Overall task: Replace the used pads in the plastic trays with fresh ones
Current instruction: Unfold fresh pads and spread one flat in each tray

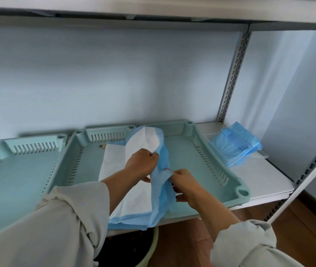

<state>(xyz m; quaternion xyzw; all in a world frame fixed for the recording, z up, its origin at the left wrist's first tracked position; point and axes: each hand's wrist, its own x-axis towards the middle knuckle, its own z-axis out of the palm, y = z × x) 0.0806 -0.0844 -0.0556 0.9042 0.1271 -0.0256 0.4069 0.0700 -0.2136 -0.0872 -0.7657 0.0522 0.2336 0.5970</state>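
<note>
The left hand (142,163) is curled into a fist around the upper part of a blue-backed pad (134,201), pinching its blue edge near the middle of the tray, while the right hand (185,185) grips the same blue fold lower down, fingers and thumb closed on it, just beside the left. The pad is half gathered: its white face lies on the left half of the mint-green tray (211,160), its far end arches up against the tray's back wall, and its near blue edge hangs over the tray's front rim and the front edge of the shelf (265,176). This tray sits in the middle of the shelf, reaching its front edge. A second tray (18,170), with nothing visible in it, stands just beside it toward the shelf's left end. Near the shelf's right back corner lies a stack of folded blue pads (236,145), apart from the trays. Below the shelf's front edge a pale green bin (154,241) stands on the wooden floor (297,228).
</note>
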